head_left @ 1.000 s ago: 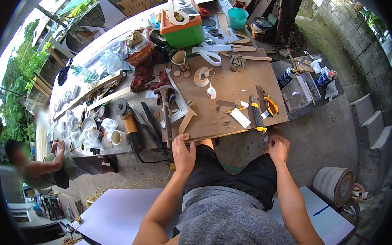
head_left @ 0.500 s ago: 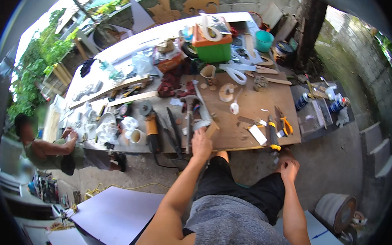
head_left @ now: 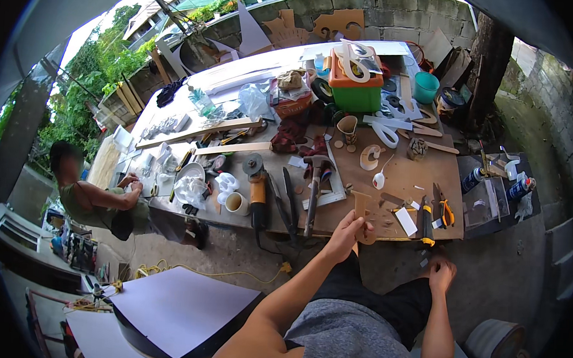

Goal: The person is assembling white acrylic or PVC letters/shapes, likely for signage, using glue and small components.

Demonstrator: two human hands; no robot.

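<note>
Worktable (head_left: 277,166), smooth and grey where bare, spreads beneath the hammer (head_left: 313,196) and far beyond it. Brown board (head_left: 410,176), flat, matt and flecked with scraps, lies to the hammer's right. Box (head_left: 355,97) of smooth plastic, green-walled with an orange top, stands beyond and to the right of the hammer. Angle grinder (head_left: 257,189), yellow-bodied with a round disc, lies left of the hammer, itself T-shaped, its dull metal head away from me. My left hand (head_left: 347,235), just right of the hammer, has its fingers closed round the lower part of the tan cut-out (head_left: 361,204), a thin, wood-like piece with a straight stem, over the board's near edge. My right hand (head_left: 441,276), nearer me and farther right of the hammer, has loosely curled fingers; whether they hold anything I cannot tell. Small bottle (head_left: 378,181), white, rounded and slender-nozzled, lies right of the hammer.
</note>
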